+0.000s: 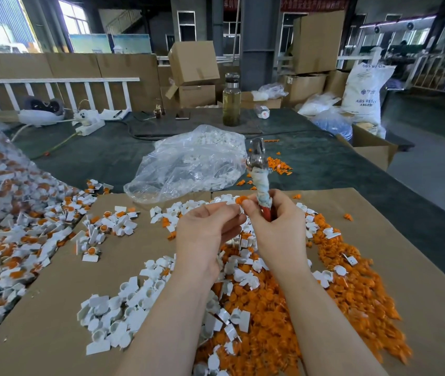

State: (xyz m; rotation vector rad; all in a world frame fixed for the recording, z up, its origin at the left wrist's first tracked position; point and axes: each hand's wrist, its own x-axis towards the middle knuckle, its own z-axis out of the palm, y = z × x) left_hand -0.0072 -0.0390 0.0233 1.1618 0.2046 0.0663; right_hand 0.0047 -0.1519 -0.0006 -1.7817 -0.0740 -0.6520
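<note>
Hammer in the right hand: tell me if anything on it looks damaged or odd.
Yes. The hammer has its handle bound in grubby, frayed white wrapping just below the metal head, red grip showing only beneath it; it looks like a makeshift repair.

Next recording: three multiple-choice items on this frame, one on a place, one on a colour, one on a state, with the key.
1. Where does the glass bottle stand?
A) on the cardboard between the hands
B) on the dark table cover beyond the clear bag
C) on the floor

2. What colour is the small cap at the fingertips?
A) orange
B) blue
C) green

3. How is the hammer held?
A) lying on the pile
B) propped head down against a box
C) head up in the right hand

1 B: it stands on the cover behind the bag.
2 A: it is orange, next to the white part that the left hand pinches.
3 C: its metal head rises above the gripping fingers.
</note>
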